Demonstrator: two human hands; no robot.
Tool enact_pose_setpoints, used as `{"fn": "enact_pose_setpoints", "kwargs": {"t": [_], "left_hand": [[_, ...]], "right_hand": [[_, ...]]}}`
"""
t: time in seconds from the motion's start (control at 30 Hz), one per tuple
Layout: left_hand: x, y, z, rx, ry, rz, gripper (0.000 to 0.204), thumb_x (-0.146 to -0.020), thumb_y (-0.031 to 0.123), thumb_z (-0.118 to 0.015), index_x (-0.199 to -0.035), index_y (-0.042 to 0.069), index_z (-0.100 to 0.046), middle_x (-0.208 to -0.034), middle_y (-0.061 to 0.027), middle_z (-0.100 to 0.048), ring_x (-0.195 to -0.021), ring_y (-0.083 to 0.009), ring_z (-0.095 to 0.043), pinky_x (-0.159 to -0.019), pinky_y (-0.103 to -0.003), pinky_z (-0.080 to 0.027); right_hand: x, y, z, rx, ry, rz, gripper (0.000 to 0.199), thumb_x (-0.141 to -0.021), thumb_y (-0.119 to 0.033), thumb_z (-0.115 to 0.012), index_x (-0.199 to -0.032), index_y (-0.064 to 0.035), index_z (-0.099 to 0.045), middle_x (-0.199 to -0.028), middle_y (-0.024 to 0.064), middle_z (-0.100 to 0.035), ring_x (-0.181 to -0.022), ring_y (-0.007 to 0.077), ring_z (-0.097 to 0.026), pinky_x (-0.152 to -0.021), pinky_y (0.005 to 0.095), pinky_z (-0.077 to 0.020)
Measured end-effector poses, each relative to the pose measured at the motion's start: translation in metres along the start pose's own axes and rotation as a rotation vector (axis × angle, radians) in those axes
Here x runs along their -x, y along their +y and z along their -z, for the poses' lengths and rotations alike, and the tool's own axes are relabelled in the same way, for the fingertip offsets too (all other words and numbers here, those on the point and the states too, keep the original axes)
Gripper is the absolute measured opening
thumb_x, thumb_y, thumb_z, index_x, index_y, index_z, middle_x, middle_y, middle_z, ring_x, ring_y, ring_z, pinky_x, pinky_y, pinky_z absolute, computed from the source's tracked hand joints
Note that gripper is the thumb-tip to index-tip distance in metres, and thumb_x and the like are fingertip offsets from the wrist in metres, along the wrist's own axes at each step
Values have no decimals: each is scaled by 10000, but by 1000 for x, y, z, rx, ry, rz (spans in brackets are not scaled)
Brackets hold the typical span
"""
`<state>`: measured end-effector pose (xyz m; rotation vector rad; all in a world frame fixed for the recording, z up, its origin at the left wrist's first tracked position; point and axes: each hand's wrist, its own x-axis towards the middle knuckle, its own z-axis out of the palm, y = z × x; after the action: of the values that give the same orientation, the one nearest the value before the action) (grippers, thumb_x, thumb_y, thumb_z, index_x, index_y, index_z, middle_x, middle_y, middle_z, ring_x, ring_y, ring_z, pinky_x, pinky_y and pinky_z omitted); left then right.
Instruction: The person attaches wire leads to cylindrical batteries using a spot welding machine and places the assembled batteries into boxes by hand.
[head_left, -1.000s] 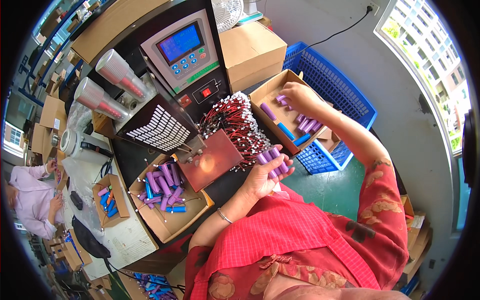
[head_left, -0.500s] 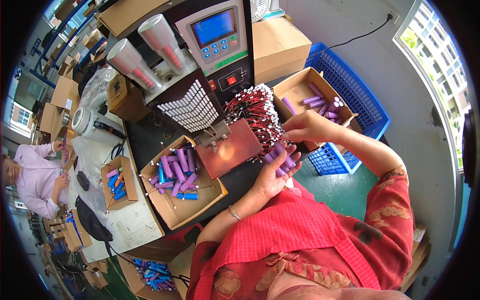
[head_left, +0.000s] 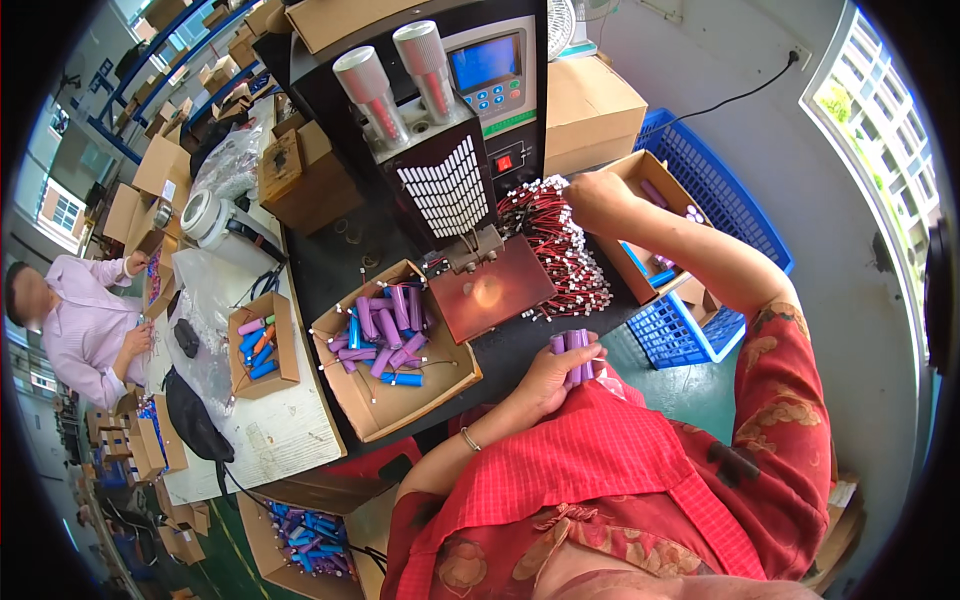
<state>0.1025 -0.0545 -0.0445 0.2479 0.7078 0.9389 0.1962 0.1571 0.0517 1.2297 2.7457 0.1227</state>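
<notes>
My left hand (head_left: 556, 382) is closed round several purple cylindrical battery cells (head_left: 573, 345), held upright in front of my red checked apron. My right hand (head_left: 598, 203) reaches to the far edge of a pile of red and black wire leads with white connectors (head_left: 560, 245). Its fingers look curled, and whatever they grip is hidden behind the hand. Left of the pile stands a black spot-welding machine (head_left: 445, 190) with two silver cylinders. A copper-coloured plate (head_left: 490, 292) juts out below its electrodes.
An open carton (head_left: 440, 385) of purple and blue cells with leads sits left of the plate. Under my right forearm, another carton (head_left: 640, 272) of cells rests on a blue basket (head_left: 700, 340). A smaller carton (head_left: 275, 375) is further left, and a co-worker (head_left: 95, 320) sits beyond.
My right hand has left the cells and moved up and away to the wire leads. My left hand has closed more round the cells. The whole view has shifted.
</notes>
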Motion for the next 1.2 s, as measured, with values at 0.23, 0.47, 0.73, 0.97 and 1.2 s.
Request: {"fn": "enact_pose_setpoints", "kwargs": {"t": [0.23, 0.47, 0.73, 0.97, 1.2], "left_hand": [[35, 19, 10, -211, 105, -378, 317, -739, 53, -652, -1017, -25, -520, -843, -90, -596, -736, -191, -617, -695, -307, -511], [55, 71, 4, 47, 127, -661, 348, -761, 41, -645, -1079, 25, -504, -1029, -114, -585, -828, -191, -601, -758, -326, -497], [56, 71, 10, -121, 180, -676, 257, -740, 40, -642, -977, 39, -543, -851, -80, -603, -762, -175, -593, -714, -309, -483], [56, 84, 17, -357, 227, -642, 223, -726, 39, -660, -930, 22, -572, -816, -47, -591, -710, -118, -567, -626, -227, -462], [29, 103, 26, -867, 652, -990, 255, -690, 95, -717, -898, 8, -599, -813, -51, -628, -721, -116, -580, -675, -257, -479]], "right_hand": [[86, 11, 6, -955, 243, -110, 159, -769, -151, -635, -730, 3, -628, -658, 65, -625, -599, 119, -581, -540, 275, -462], [135, -50, -24, -1531, 30, -60, 145, -823, -156, -630, -802, -15, -603, -740, -5, -599, -686, 41, -533, -609, 202, -448], [130, -86, -42, -1541, -150, 116, 217, -839, -170, -615, -983, -10, -594, -833, 28, -627, -772, 61, -564, -679, 227, -477], [94, -106, -17, -1588, -50, -21, 200, -835, -207, -632, -886, -13, -627, -731, -1, -601, -661, 42, -539, -574, 195, -456], [59, -99, -18, -1747, 46, -38, 178, -853, -194, -605, -844, -17, -623, -718, -13, -585, -652, 43, -516, -586, 206, -439]]}}
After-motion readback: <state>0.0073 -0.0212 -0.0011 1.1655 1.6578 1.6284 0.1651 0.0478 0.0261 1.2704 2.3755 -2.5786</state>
